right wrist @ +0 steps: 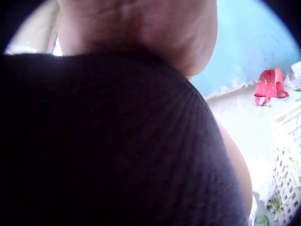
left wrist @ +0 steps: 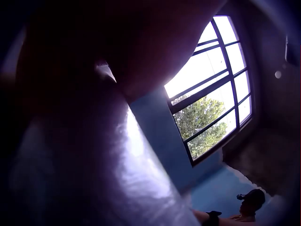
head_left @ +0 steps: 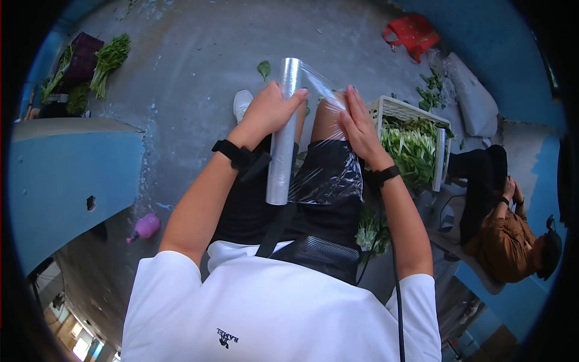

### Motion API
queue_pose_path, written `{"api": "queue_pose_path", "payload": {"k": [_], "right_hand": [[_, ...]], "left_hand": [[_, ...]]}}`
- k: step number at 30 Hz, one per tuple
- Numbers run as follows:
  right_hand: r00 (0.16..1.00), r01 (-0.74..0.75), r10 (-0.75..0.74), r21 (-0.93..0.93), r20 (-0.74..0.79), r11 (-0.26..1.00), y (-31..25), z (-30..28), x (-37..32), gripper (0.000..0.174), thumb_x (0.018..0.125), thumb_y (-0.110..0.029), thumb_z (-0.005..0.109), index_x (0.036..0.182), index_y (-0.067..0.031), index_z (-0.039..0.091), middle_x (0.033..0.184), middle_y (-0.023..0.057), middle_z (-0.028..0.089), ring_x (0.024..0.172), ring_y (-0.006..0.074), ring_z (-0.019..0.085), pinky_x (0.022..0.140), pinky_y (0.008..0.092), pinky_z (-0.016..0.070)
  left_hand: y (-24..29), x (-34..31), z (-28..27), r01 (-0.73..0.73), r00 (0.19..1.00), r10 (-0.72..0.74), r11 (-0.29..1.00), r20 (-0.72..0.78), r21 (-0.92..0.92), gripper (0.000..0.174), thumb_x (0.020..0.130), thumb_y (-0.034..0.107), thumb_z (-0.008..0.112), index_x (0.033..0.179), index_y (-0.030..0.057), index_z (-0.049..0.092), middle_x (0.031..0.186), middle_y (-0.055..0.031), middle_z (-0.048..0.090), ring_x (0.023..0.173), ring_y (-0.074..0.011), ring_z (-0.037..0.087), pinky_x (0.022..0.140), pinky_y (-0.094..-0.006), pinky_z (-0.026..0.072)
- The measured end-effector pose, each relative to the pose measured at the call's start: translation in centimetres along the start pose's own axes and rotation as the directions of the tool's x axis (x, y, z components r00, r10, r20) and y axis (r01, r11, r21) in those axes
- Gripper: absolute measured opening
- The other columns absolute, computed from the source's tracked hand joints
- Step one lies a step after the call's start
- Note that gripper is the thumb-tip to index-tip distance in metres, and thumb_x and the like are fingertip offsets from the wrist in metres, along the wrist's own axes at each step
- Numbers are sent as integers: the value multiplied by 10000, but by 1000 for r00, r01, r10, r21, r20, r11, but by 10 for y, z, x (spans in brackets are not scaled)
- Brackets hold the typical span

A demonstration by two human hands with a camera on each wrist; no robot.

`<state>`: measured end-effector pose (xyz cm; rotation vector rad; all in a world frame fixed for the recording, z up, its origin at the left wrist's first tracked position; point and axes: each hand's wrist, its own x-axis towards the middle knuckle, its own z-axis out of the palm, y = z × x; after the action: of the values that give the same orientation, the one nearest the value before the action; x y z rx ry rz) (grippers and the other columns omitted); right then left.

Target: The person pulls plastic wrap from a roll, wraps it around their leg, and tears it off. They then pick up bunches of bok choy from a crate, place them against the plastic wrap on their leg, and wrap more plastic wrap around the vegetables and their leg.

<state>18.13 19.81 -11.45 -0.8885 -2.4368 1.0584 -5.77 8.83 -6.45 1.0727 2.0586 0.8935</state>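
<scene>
One film roll point(head_left: 281, 160) fills the left grip point(head_left: 269, 111); right grip point(head_left: 361, 129) unclenched; shirt lettering point(head_left: 227, 337) unclear.

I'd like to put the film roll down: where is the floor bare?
Widest: the floor between the green bunch and white shoe, left of the film roll. Another lies between the lone leaf and red bag. Crowded: around the white crate, with scattered leaves and a seated person.
</scene>
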Motion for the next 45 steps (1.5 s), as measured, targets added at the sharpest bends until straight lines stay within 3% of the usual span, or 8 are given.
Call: {"api": "queue_pose_path", "payload": {"k": [4,14,16,17,23,29,39,45], "right_hand": [[998,-8,10,-22,59,1000,-2,-1,5,648,1077,-297,455,1606,-6,222,1668,198,236,1558,319,194,1255,381,155],[990,-141,143,299,18,944,-1,-28,17,755,1048,-423,501,1602,4,217,1666,236,217,1570,332,147,1253,402,129],[996,-88,88,55,1,995,-9,-42,34,685,1046,-377,549,1580,-19,314,1660,188,268,1557,275,197,1249,372,156],[994,-105,106,-8,31,994,-20,-49,43,657,1013,-377,618,1514,4,427,1577,188,421,1481,286,368,1211,384,274],[952,-244,169,297,257,923,-32,-7,110,542,978,-348,685,1351,34,591,1271,151,675,1150,212,642,1006,336,491],[837,-462,248,388,488,798,-31,-12,133,468,930,-336,756,1230,12,668,1016,50,716,915,126,644,842,263,503],[894,-332,116,465,433,820,-15,7,125,405,896,-270,791,1175,5,692,1007,49,711,928,129,634,867,262,489],[868,-354,42,556,495,752,-33,-13,119,341,925,-217,737,1205,-26,693,868,-21,639,775,51,540,668,200,413]], "left_hand": [[-6,10,-8,89,975,-68,992,213,-92,676,942,524,633,955,-152,647,861,-300,704,815,-401,734,727,-445,570],[-32,16,0,29,986,-17,997,167,-72,668,958,536,600,1049,-124,656,917,-296,713,849,-405,729,762,-434,567],[-38,17,6,-17,989,26,998,148,-63,677,965,543,583,1065,-124,646,933,-295,712,862,-409,725,780,-435,564],[-38,17,7,-20,986,29,998,162,-60,677,965,543,583,1065,-124,646,933,-295,712,862,-409,725,780,-435,564],[-4,3,-8,19,991,-22,1000,130,19,673,979,540,570,1061,-125,627,944,-299,706,866,-396,728,773,-438,564],[-13,5,-11,65,983,-62,998,175,-14,751,985,595,546,1160,-135,564,1043,-313,690,948,-409,714,823,-441,559],[-12,0,-11,34,989,-32,999,148,-12,709,996,569,543,1186,-113,556,1072,-314,687,1004,-419,702,864,-448,547],[-15,2,-6,15,989,-15,1000,147,6,692,997,564,545,1167,-107,549,1051,-310,687,982,-417,703,834,-452,543]]}}
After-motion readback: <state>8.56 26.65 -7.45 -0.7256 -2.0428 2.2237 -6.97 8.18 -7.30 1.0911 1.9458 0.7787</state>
